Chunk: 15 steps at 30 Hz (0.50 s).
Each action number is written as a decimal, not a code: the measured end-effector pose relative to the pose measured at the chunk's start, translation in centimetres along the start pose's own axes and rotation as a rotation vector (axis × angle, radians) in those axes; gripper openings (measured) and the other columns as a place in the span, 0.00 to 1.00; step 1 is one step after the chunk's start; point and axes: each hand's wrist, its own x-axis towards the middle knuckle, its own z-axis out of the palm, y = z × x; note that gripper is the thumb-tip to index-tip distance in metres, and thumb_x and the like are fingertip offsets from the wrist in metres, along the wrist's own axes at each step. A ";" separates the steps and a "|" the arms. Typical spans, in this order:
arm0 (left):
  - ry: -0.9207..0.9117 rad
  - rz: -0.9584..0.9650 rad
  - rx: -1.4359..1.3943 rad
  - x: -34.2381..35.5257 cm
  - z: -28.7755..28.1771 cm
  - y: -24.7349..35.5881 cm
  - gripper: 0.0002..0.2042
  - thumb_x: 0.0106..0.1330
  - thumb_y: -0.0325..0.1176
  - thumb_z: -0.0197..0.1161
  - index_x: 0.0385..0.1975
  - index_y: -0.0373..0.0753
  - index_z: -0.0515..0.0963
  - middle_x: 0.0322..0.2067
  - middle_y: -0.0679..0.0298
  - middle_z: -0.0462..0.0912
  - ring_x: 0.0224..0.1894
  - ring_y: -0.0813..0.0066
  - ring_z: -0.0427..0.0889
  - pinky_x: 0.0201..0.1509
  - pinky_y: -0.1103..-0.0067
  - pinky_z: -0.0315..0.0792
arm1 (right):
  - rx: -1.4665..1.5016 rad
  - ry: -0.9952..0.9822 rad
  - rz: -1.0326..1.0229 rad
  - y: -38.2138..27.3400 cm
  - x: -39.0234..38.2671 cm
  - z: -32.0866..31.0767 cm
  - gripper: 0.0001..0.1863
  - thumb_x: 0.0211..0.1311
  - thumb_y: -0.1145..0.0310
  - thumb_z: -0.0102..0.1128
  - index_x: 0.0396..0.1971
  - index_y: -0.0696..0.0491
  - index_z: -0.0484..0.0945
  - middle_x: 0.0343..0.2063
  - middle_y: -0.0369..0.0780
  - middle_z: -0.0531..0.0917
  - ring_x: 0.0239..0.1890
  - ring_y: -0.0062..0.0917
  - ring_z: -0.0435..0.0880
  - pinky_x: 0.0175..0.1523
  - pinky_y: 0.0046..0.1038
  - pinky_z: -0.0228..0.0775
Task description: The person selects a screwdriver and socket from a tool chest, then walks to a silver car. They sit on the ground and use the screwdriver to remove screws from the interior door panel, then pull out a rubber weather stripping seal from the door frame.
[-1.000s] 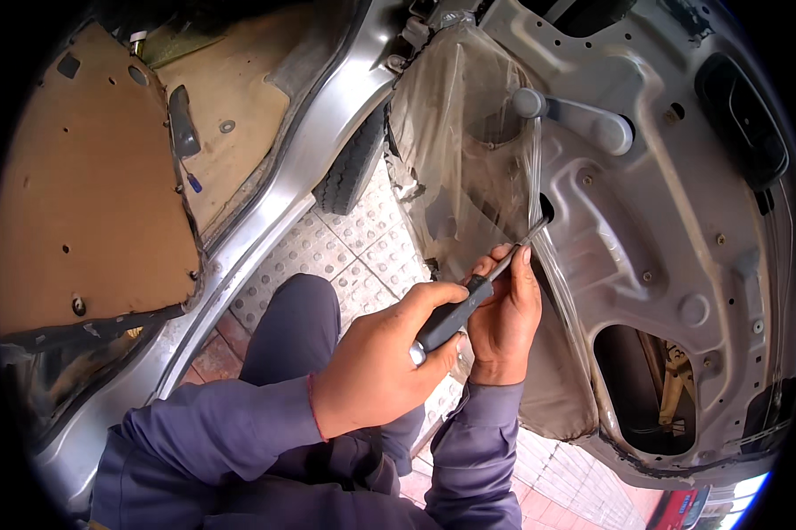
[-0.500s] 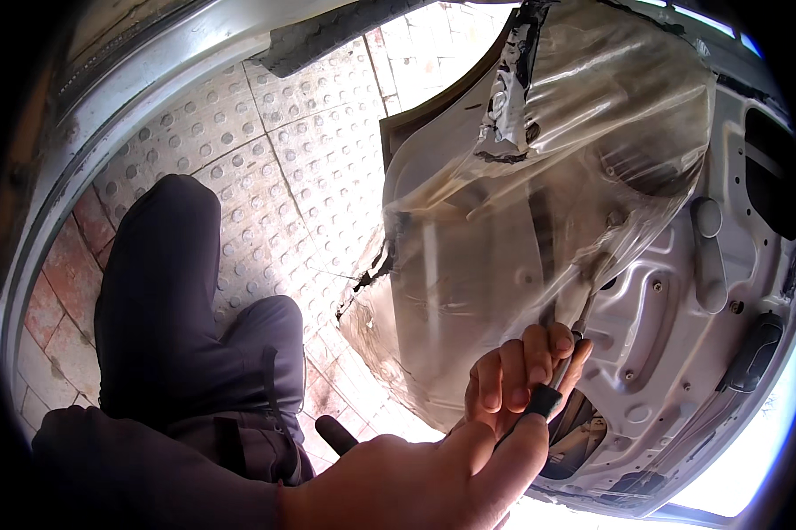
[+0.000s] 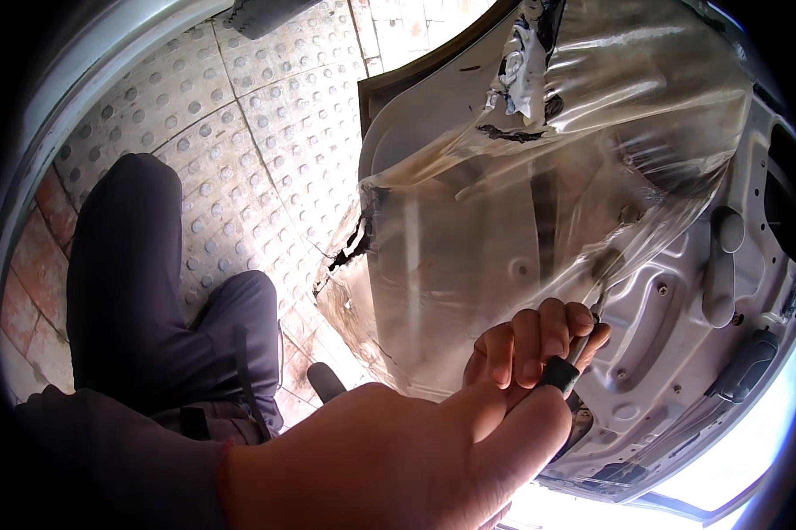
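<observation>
Left hand, red cord at the wrist: fingers wrapped around the black handle of a screwdriver-like tool with a slim metal shaft. Right hand, just beyond the left and partly hidden by it: fingers curled about the shaft. Tool: between both hands, aimed up and away from them; contact at its tip cannot be told.

Directly beyond the hands: cloudy, creased, see-through plastic sheet, spread over part of a bare grey metal car door panel. Well beyond the hands, on the sheet's upper part: torn black-and-white patch.

Right of the hands: grey window crank with round knob; farther right, black oblong door fitting.

Left of the hands: dark rounded object, kind unclear; dark trouser legs; pale studded paving tiles; outermost, curved silver car-body edge.
</observation>
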 end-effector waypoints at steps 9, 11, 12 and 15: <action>-0.068 -0.249 -0.335 1.6 -1.8 1.9 0.16 0.63 0.24 0.61 0.49 0.44 0.72 0.31 0.60 0.79 0.26 0.66 0.82 0.29 0.75 0.75 | 0.007 0.015 -0.063 0.7 0.9 0.7 0.21 0.79 0.46 0.42 0.41 0.51 0.71 0.23 0.36 0.73 0.14 0.21 0.68 0.11 0.27 0.66; 0.031 -0.379 -0.490 2.5 -3.3 2.9 0.18 0.59 0.20 0.63 0.49 0.43 0.73 0.32 0.59 0.80 0.27 0.66 0.82 0.29 0.74 0.75 | 0.067 0.149 -0.070 1.5 0.4 1.7 0.21 0.79 0.47 0.42 0.42 0.51 0.71 0.24 0.36 0.73 0.13 0.21 0.66 0.12 0.27 0.67; 0.070 -0.309 -0.446 2.5 -2.8 2.4 0.18 0.59 0.20 0.63 0.49 0.42 0.73 0.32 0.59 0.80 0.27 0.66 0.83 0.29 0.74 0.75 | 0.072 0.110 -0.073 1.4 0.3 1.5 0.21 0.79 0.47 0.41 0.42 0.51 0.71 0.24 0.36 0.74 0.13 0.21 0.66 0.12 0.27 0.67; 0.185 -0.098 -0.318 1.7 -0.4 0.5 0.18 0.59 0.20 0.63 0.50 0.41 0.72 0.32 0.58 0.80 0.28 0.65 0.83 0.29 0.74 0.75 | 0.109 0.031 -0.072 1.3 0.3 1.1 0.21 0.80 0.48 0.39 0.43 0.51 0.71 0.25 0.38 0.74 0.13 0.22 0.66 0.13 0.29 0.68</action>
